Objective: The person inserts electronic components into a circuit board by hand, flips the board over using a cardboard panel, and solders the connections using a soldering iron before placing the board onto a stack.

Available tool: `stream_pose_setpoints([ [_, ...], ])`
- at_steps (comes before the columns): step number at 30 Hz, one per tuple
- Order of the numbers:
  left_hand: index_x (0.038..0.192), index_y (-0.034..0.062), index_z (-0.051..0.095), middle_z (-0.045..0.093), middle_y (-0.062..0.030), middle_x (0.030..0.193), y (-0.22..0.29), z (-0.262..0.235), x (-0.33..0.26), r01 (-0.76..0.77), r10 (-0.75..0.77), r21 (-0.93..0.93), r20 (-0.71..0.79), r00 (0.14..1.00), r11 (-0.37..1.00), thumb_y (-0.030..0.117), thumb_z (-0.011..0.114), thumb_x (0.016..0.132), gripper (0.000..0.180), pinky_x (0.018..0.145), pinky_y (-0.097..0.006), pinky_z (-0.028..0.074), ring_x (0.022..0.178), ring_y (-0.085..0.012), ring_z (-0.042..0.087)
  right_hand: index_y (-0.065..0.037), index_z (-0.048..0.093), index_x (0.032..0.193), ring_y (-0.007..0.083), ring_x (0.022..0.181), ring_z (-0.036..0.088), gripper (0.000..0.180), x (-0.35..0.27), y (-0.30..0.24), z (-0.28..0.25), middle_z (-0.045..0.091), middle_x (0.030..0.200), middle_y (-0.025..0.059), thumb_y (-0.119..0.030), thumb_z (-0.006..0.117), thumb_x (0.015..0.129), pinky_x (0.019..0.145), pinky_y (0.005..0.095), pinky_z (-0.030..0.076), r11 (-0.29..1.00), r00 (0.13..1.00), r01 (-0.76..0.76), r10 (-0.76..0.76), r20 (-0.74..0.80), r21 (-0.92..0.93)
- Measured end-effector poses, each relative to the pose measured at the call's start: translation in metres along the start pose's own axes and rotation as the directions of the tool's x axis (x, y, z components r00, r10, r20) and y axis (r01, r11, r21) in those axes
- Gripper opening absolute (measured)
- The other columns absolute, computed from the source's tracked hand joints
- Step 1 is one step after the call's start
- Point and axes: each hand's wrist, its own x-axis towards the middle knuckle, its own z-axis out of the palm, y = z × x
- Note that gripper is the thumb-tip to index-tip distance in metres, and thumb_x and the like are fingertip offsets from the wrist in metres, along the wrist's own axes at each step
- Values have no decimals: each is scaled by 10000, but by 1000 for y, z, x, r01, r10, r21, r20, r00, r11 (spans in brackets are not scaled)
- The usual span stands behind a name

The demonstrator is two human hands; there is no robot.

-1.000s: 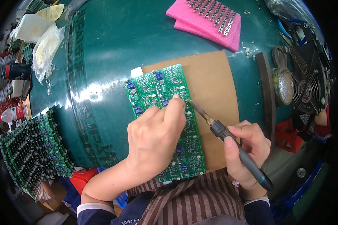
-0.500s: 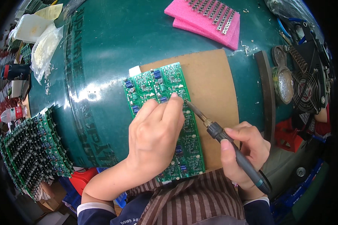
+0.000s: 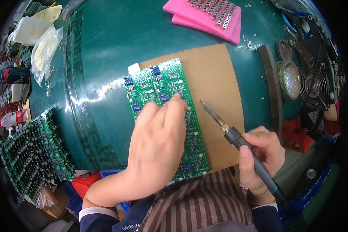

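A green circuit board panel with blue components lies on a brown cardboard sheet in front of me. My left hand rests over the panel's middle, its fingers pinched together near the right edge. Whatever sits between those fingertips is hidden from this angle. In my right hand is a soldering iron, gripped by its dark handle like a pen. Its tip hovers above the cardboard, just right of the panel and apart from it.
Pink foam carrying rows of metal parts lies at the far side. To the right are a dark curved bar, a round tin and a fan. Stacked circuit boards and a bag of white bits stand left.
The soldering iron's tip has pulled away from the board to the right, with my right hand. My left hand stays pinched over the board. The whole view has shifted slightly.
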Motion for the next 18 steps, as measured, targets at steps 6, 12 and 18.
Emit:
stream_pose_setpoints([
  [6, 940, 27, 556, 633, -102, 721, 23, -7, -28, 159, -147, -43, 198, 969, 986, 2, 647, 862, 122, 488, -370, 441, 562, -273, 587, 42, 599, 889, 201, 547, 583, 211, -28, -4, -6, 612, 662, 112, -28, 702, 719, 501, 279, 462, 999, 999, -6, 4, 45, 39],
  [12, 913, 40, 581, 547, -43, 603, 15, 15, -33, 73, -73, 52, 2, 997, 996, 18, 686, 791, 162, 428, -335, 420, 490, -196, 552, 35, 607, 876, 216, 559, 601, 200, -32, -1, 5, 609, 661, 125, -21, 717, 718, 511, 282, 474, 997, 999, -51, 52, -3, 51],
  [18, 906, 48, 622, 551, -37, 608, 16, 16, -33, 34, -30, 87, -47, 998, 996, 13, 703, 758, 173, 436, -330, 417, 498, -194, 547, 38, 613, 840, 227, 554, 606, 181, -25, -3, 10, 606, 652, 120, -14, 723, 706, 508, 293, 480, 1000, 1000, 26, -25, -13, 18],
])
